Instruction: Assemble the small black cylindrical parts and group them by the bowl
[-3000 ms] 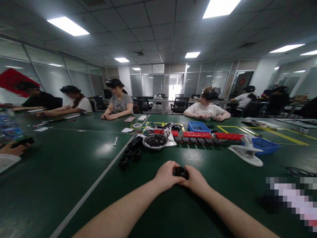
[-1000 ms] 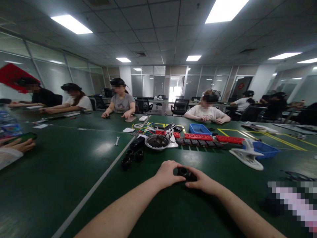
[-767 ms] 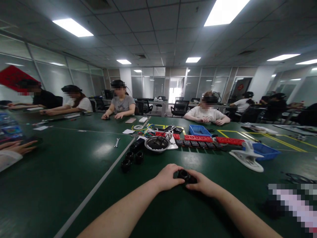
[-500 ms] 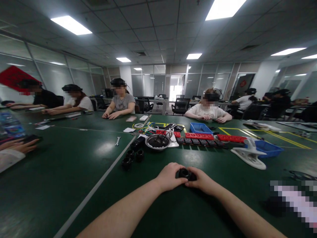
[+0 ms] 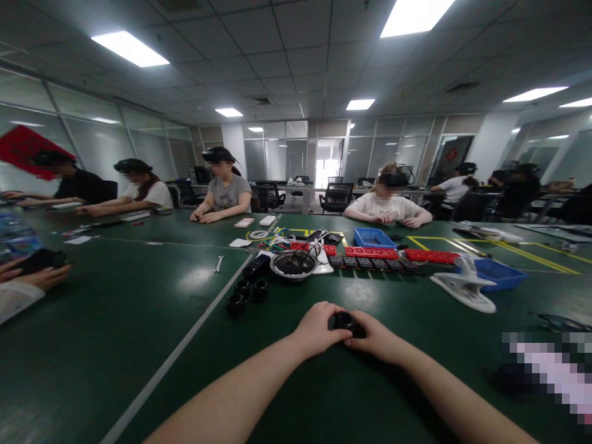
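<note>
Between my two hands is a black ring-shaped part [image 5: 345, 320] with a round opening facing up, low over the green table [image 5: 185, 370]. My left hand [image 5: 319, 330] is closed around its left side, thumb at the near edge. From the other side my right hand [image 5: 372, 336] grips it, fingers curled and partly hidden. To the left stand several similar black ring-shaped parts [image 5: 260, 290] close together. A metal bowl [image 5: 294, 265] with dark contents sits beyond them, beside a black box-like object [image 5: 256, 267].
A wrench [image 5: 219, 264] lies at left. Red strips [image 5: 372, 253], a row of black sockets [image 5: 374, 264], blue trays [image 5: 375, 238] and a white clamp-like stand [image 5: 465, 287] spread across the middle and right. A co-worker's hands [image 5: 44, 271] are at far left; other people sit across the table.
My hands stay around the black ring-shaped part, with only slight finger movement. At far left, the co-worker's hands have shifted around a dark object. The view has moved slightly.
</note>
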A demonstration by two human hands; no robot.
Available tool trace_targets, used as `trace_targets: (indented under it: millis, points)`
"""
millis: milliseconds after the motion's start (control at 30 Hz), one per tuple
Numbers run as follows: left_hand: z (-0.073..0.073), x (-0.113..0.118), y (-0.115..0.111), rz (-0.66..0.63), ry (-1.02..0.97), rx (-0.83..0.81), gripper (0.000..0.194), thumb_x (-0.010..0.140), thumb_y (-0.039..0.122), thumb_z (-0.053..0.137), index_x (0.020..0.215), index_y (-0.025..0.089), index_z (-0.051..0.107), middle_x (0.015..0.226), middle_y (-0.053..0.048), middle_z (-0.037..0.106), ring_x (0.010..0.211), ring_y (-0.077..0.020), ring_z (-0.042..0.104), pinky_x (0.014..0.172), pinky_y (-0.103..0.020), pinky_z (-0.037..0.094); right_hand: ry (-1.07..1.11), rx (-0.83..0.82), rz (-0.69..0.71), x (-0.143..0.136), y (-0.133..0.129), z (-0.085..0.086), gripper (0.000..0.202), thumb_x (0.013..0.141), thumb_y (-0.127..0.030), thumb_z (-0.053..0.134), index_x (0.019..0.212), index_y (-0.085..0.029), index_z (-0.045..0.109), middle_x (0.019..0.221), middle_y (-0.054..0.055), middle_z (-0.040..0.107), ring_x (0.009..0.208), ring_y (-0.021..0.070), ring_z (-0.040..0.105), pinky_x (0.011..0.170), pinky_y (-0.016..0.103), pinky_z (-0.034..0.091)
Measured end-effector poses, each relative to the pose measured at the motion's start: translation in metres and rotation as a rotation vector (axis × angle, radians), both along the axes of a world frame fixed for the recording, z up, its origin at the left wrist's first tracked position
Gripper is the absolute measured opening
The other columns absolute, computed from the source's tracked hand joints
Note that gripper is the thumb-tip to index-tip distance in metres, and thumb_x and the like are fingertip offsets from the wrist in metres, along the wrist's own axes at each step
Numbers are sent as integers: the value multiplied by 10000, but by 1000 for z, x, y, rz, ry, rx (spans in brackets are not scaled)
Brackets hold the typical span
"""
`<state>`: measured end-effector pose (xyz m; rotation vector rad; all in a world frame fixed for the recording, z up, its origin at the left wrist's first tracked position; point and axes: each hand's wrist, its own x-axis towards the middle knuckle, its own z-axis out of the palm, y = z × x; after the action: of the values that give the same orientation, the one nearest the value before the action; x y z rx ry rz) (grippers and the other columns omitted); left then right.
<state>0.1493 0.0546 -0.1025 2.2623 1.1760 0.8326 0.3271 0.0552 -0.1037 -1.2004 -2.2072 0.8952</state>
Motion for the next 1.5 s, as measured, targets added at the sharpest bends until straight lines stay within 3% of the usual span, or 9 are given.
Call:
trace_targets:
  millis: [167, 367, 467, 667, 867, 1033, 1267, 1400, 1500]
  points:
    - [0, -2, 0, -89, -21, -38, 370, 658, 354, 666, 981, 204, 567, 906, -20, 555, 837, -174, 511, 722, -262, 407, 22, -201, 64, 8, 4, 6, 332, 642, -259, 619, 944, -146, 540, 885, 28, 598, 819, 194, 548, 704, 297, 416]
    - [0, 9, -11, 166, 15, -14, 374, 612, 396, 690, 893, 186, 560, 899, -35, 541, 875, -209, 499, 745, -296, 395, -266, 169, -286, -12, -3, -10, 241, 600, -285, 645, 729, -171, 476, 724, 16, 563, 668, 171, 513, 561, 248, 346]
    - [1, 10, -11, 188, 10, -17, 352, 610, 385, 692, 865, 185, 555, 888, -31, 541, 877, -209, 499, 753, -304, 390, -339, 250, -369, -21, -7, -14, 182, 642, -267, 588, 742, -174, 467, 743, 35, 566, 688, 182, 523, 580, 258, 349]
    - [1, 6, -9, 137, -14, -44, 367, 623, 370, 685, 912, 189, 551, 914, -34, 529, 892, -207, 494, 752, -298, 394, -162, 179, -140, -9, -4, -7, 459, 607, -263, 641, 1036, -177, 503, 982, 62, 568, 902, 221, 524, 783, 320, 385]
    - [-1, 5, -9, 69, -26, -49, 380, 642, 340, 671, 976, 207, 547, 951, -36, 529, 901, -203, 497, 774, -299, 399, -23, -93, 3, 6, 2, 4, 290, 615, -200, 629, 897, -158, 574, 865, 22, 581, 814, 194, 543, 721, 292, 419]
    - [-1, 7, -9, 88, 30, -18, 378, 627, 351, 678, 958, 217, 554, 944, -29, 549, 911, -215, 497, 803, -326, 382, -104, -16, -128, -1, 3, -4, 255, 571, -236, 668, 779, -154, 546, 729, 1, 573, 696, 177, 527, 585, 247, 381]
    - [-3, 17, -6, 326, -12, -23, 334, 631, 312, 674, 913, 194, 540, 936, -43, 536, 930, -228, 485, 829, -353, 355, -442, 253, -555, -35, -3, -17, 125, 695, -245, 521, 791, -173, 486, 761, 65, 586, 688, 201, 559, 569, 263, 344]
    - [-2, 8, -3, 131, -89, -82, 345, 615, 255, 688, 926, 186, 554, 931, -31, 531, 871, -182, 505, 753, -276, 405, -313, 243, -416, -27, -6, -13, 365, 660, -268, 581, 994, -149, 495, 950, 101, 577, 858, 238, 548, 715, 321, 388]
    - [-1, -1, -2, -36, -87, -136, 382, 608, 272, 699, 954, 189, 562, 915, -17, 534, 792, -155, 513, 694, -251, 417, -102, 112, -113, -7, -5, -2, 563, 573, -294, 681, 1089, -168, 498, 1065, 74, 540, 973, 236, 503, 834, 337, 372]
